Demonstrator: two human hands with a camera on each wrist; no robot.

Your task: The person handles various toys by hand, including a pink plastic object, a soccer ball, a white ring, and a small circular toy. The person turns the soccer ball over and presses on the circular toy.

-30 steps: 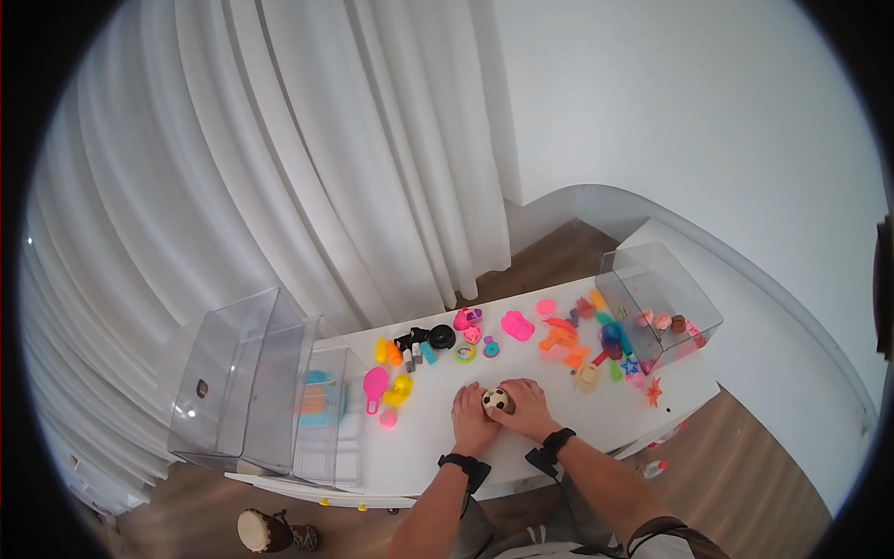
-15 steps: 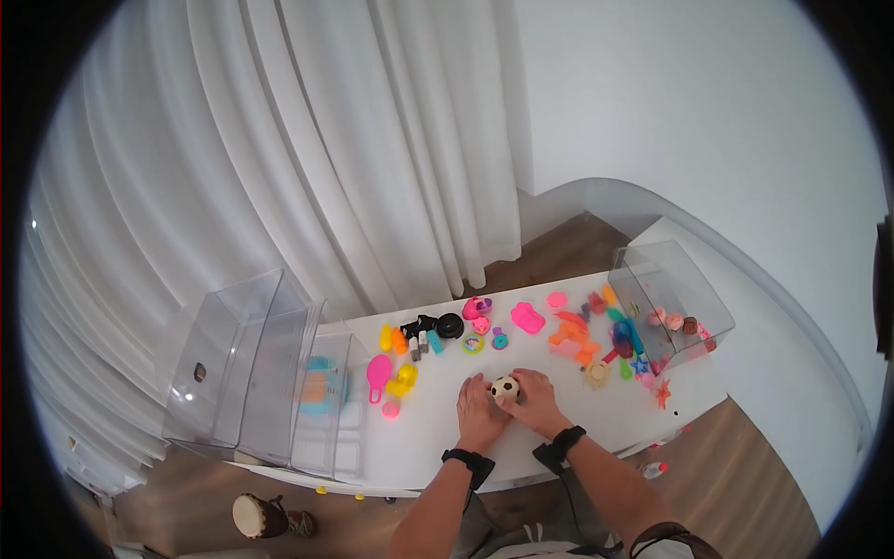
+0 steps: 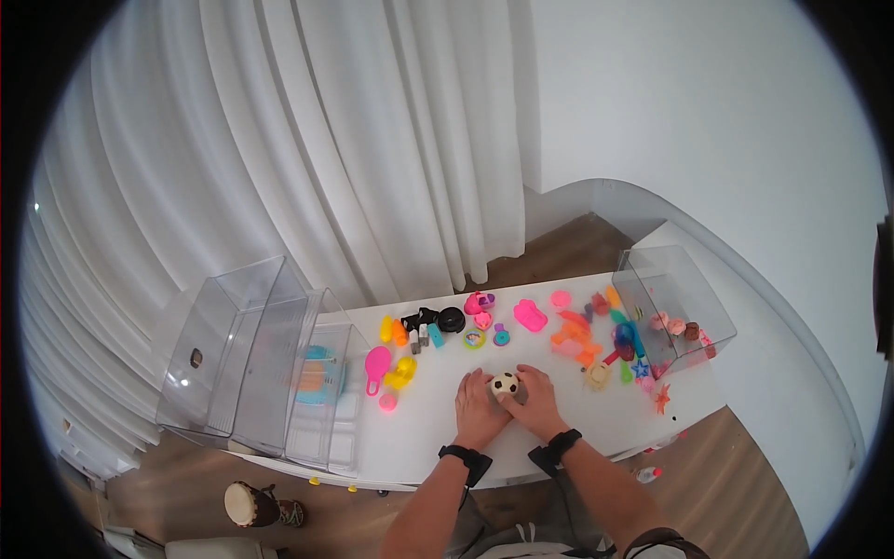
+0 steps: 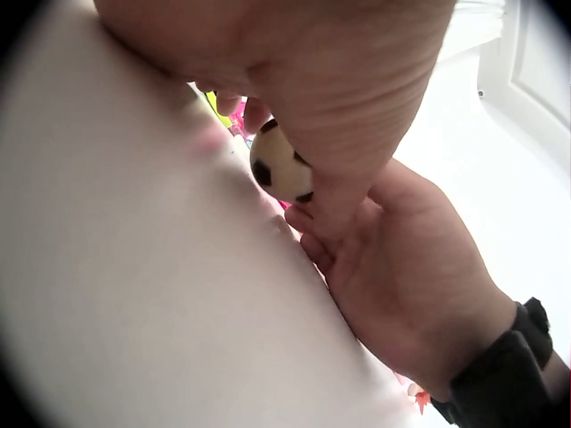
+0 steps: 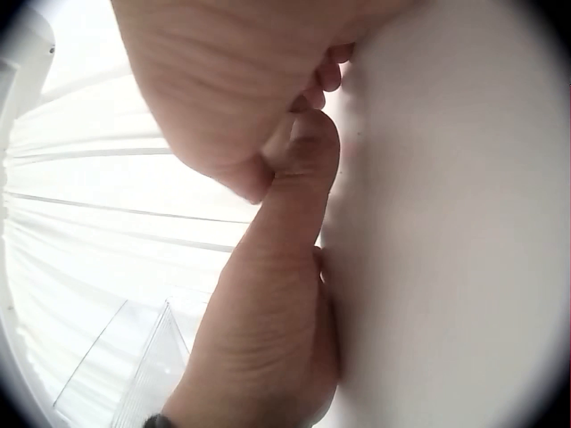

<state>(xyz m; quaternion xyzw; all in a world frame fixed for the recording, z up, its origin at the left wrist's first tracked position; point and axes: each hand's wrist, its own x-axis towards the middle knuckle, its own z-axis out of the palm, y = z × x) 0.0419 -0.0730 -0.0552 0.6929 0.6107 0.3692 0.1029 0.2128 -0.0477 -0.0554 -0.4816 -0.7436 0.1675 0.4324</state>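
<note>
A small white-and-black soccer ball (image 3: 505, 383) rests low over the white table, held between both hands. My left hand (image 3: 479, 410) curves round its left side, while my right hand (image 3: 535, 405) grips it from the right, thumb on the near side. The left wrist view shows part of the ball (image 4: 280, 165) under my left hand (image 4: 303, 71), with my right hand (image 4: 410, 276) meeting it below. In the right wrist view, my right hand (image 5: 223, 80) and left hand (image 5: 277, 276) meet near the left thumb; the ball is hidden.
Left on the table (image 3: 419, 456) stand clear bins (image 3: 251, 363), with a pink mirror (image 3: 377, 364) and yellow duck (image 3: 401, 374) beside them. Black and pink toys lie behind the hands. Orange and blue toys lie right, near another clear bin (image 3: 684, 298). A drum (image 3: 244, 504) stands on the floor.
The head view has shifted slightly, so the scene sits a little differently in frame. Both hands stay round the ball, whose black patches appear turned.
</note>
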